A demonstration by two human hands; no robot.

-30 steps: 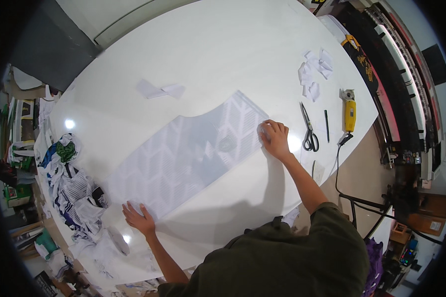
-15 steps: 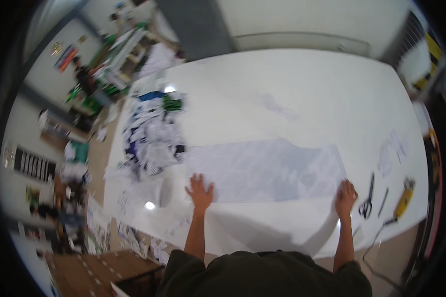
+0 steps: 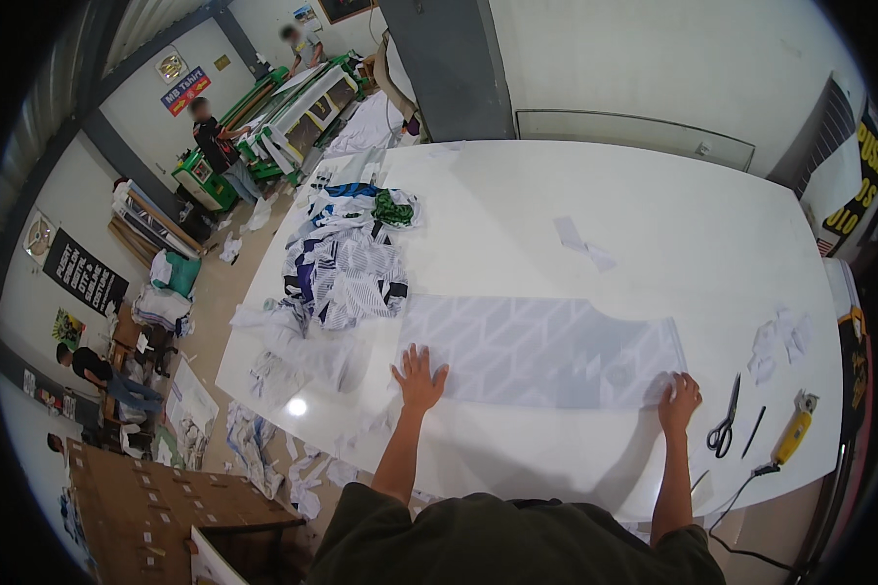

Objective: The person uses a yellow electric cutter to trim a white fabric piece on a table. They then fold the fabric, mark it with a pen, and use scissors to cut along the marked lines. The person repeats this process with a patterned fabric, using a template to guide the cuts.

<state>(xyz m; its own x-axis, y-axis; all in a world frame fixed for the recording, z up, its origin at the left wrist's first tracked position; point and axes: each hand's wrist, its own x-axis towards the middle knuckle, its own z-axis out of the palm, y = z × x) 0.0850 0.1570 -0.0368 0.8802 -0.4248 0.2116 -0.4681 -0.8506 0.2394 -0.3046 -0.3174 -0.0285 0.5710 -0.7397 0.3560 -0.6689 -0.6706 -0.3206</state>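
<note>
The left hand (image 3: 420, 380), fingers spread open, is resting at the near-left corner of a long pale-grey chevron-patterned fabric panel (image 3: 517, 346) lying flat on the broad white table (image 3: 732, 224); the curled right hand (image 3: 680, 401) is touching its near-right corner, whether gripping one cannot tell

Here on my right, scissors (image 3: 727, 424) lie beside a slim black stick (image 3: 754, 432), and next to that a yellow power tool (image 3: 795, 435) sits with its cord (image 3: 722, 518) running off the white tabletop (image 3: 478, 214)! Crumpled white scraps (image 3: 780, 343) lie just beyond. Out to my left, there's a heap of patterned fabric (image 3: 346, 278); past it, two people (image 3: 215, 146) stand at a long green machine (image 3: 307, 115), left of a grey pillar (image 3: 449, 73).
</note>
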